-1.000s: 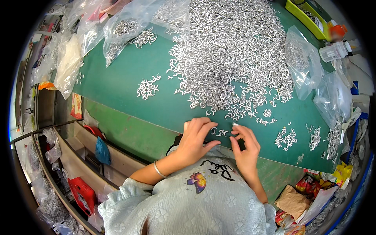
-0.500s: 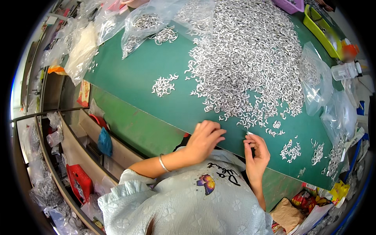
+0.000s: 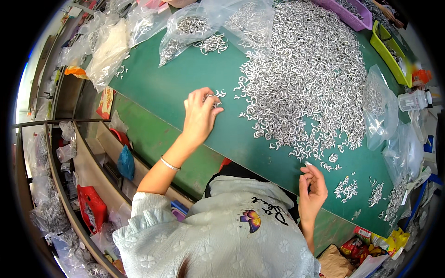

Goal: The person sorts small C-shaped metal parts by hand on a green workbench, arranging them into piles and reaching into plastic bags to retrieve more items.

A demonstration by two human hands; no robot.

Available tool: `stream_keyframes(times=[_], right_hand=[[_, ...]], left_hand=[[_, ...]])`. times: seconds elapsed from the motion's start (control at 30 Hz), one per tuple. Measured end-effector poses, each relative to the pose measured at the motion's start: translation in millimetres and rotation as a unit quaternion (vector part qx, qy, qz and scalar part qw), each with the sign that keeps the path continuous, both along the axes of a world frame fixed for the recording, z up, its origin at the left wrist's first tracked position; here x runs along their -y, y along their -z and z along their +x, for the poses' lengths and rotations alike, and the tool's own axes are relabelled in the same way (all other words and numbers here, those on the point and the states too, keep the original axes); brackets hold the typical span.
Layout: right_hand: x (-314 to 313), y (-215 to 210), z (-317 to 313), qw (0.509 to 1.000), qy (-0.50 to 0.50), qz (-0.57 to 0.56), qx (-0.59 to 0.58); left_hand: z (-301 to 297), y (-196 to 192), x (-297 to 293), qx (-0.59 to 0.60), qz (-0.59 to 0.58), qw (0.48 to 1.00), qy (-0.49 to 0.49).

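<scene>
My left hand [image 3: 199,113] reaches over the small pile of curved silvery metal pieces [image 3: 221,93] at the table's left. Its fingers are bent with thumb and forefinger apart, and some pieces show between them. The hand covers most of that pile. Close to the near edge of the green table, my right hand [image 3: 314,187] is loosely curled, thumb and forefinger a little apart. A small white spot shows at a fingertip; I cannot tell what it is. Beyond it spreads the large heap of the same crescent-shaped pieces [image 3: 306,78].
Small piles of pieces [image 3: 346,189] lie right of my right hand. Clear plastic bags [image 3: 185,34] sit at the back left, others [image 3: 380,111] at the right. A purple basket [image 3: 345,14], a yellow-green basket [image 3: 389,53] and a clear bottle [image 3: 414,100] stand at the far right.
My left hand has gone from the near edge, beside my right hand, up and left to the small pile. My right hand stays near the edge. The view has shifted slightly.
</scene>
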State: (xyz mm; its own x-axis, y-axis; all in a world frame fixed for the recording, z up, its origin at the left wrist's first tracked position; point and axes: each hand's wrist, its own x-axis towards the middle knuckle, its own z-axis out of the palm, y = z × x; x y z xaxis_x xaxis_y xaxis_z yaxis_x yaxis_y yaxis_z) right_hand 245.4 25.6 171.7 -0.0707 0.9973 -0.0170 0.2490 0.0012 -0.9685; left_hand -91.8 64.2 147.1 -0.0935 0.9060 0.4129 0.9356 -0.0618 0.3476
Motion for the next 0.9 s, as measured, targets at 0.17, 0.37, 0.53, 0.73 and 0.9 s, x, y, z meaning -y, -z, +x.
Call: stream_keyframes(times=[0.17,0.37,0.53,0.73,0.9], right_hand=[[-9,-1,-1,0.994,0.041,0.058,0.081],[-24,-4,-20,0.948,-0.089,0.136,0.272],[-17,-3,-7,0.939,-0.157,0.171,0.253],[-25,-8,-10,0.955,-0.086,0.166,0.231],[-30,-6,-11,0.922,-0.179,0.170,0.297]], left_hand=[[11,-18,-7,-0.086,-0.025,0.991,0.103],[-7,1,-20,-0.026,-0.034,0.998,0.041],[-1,1,-19,0.002,0.029,0.999,0.022],[102,-14,6,0.112,-0.068,0.969,0.210],[151,-5,18,0.067,-0.111,0.966,0.225]])
